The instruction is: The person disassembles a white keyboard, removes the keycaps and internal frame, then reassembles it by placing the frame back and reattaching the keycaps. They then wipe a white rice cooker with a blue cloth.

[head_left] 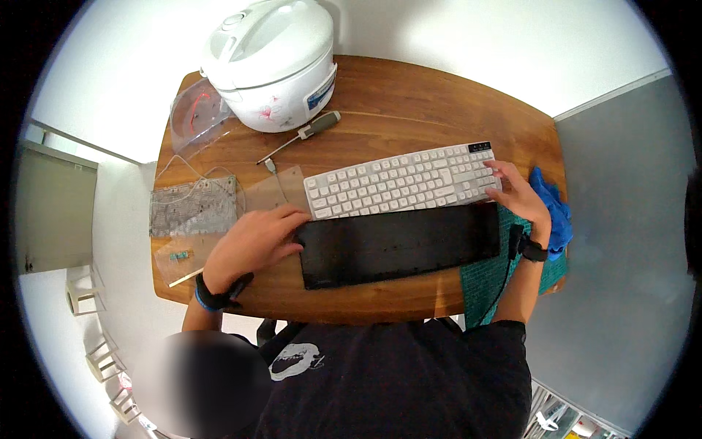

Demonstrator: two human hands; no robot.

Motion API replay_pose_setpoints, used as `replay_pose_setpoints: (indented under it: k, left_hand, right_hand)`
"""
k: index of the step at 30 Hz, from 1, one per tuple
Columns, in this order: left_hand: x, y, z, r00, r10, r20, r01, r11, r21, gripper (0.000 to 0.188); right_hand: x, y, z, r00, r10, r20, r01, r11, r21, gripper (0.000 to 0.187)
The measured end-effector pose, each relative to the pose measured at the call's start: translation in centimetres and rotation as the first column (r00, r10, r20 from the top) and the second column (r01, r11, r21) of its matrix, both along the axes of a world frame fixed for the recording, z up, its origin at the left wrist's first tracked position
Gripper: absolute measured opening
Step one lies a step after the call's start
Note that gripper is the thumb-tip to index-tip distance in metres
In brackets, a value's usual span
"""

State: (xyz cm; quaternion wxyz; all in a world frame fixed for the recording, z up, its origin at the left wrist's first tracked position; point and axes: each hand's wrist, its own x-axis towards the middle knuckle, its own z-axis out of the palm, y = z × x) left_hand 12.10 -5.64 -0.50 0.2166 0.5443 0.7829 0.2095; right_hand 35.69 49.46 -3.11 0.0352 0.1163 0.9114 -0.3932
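A white keyboard [395, 180] lies slightly tilted across the middle of the table. Along its near edge sits a long black rectangular panel [401, 247]. My left hand [257, 238] is curled at the panel's upper left corner, with its fingertips by the keyboard's lower left corner and its thumb against the panel's left edge. At the keyboard's right end, my right hand [518, 192] grips with thumb and fingers on the keys and rim. A loose cable with a plug [271, 167] rests left of the keyboard.
A white rice cooker [274, 69] stands at the back left, with a screwdriver [316, 127] before it. Left lie a circuit sheet [191, 207] and clear plastic pieces [196, 117]. A green mat [479, 296] and blue cloth [550, 208] are on the right. A grey partition [621, 241] borders the table.
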Motion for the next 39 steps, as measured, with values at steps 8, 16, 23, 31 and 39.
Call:
replay_pose_setpoints:
  k: [8, 16, 23, 31, 39]
  left_hand:
    - [0.9, 0.9, -0.3, 0.997, 0.063, -0.035, -0.064, 0.998, -0.016, 0.049]
    - [1.5, 1.6, 0.3, 0.993, 0.104, -0.057, -0.104, 0.995, 0.004, 0.046]
    - [1.3, 1.4, -0.2, 0.994, 0.109, -0.022, -0.109, 0.994, -0.004, 0.048]
    - [1.2, 1.0, -0.6, 0.992, 0.122, 0.007, -0.122, 0.992, -0.028, 0.042]
    - [0.2, 1.9, -1.3, 0.999, 0.024, -0.031, -0.025, 0.999, -0.021, 0.030]
  right_hand:
    - [-4.5, -0.8, 1.5, 0.992, -0.002, 0.129, -0.032, 0.963, 0.267, 0.071]
    - [-6.4, -5.6, 3.1, 0.949, 0.309, 0.068, -0.296, 0.790, 0.537, 0.119]
    - [-10.4, -8.3, 1.5, 0.822, 0.539, 0.183, -0.559, 0.700, 0.445, 0.141]
    - [-10.8, -7.8, 1.6, 0.850, 0.503, 0.156, -0.513, 0.725, 0.458, 0.129]
    - [-9.9, -6.8, 2.2, 0.901, 0.431, 0.052, -0.406, 0.796, 0.449, 0.124]
